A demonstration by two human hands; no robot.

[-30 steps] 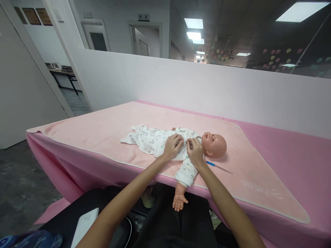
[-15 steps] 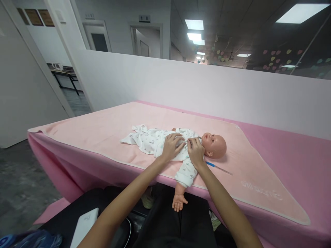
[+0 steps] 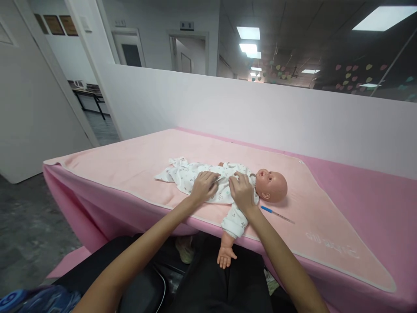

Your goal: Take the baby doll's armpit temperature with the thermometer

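A baby doll (image 3: 273, 186) lies on its back, its head to the right and one arm hanging over the near edge of the table. It wears a white printed baby gown (image 3: 185, 176). My left hand (image 3: 204, 187) is on the gown at the doll's belly, fingers curled and pinching the cloth. Over the chest, my right hand (image 3: 241, 189) also has bent fingers closed on the gown's front. A little raised cloth shows between the two hands. Both sets of fingertips are partly hidden. Beside the doll's head lies a thermometer (image 3: 276, 214) with a blue end.
A pale pink blanket (image 3: 130, 165) covers the table over a darker pink cloth (image 3: 365, 191). Behind stands a white half wall (image 3: 260, 113) with glass above. At the lower left are a black stool (image 3: 143, 287) and a blue-capped bottle (image 3: 39, 300).
My left hand has moved left along the gown, toward the doll's belly. My right hand has shifted slightly left, away from the neck. The view has turned a little.
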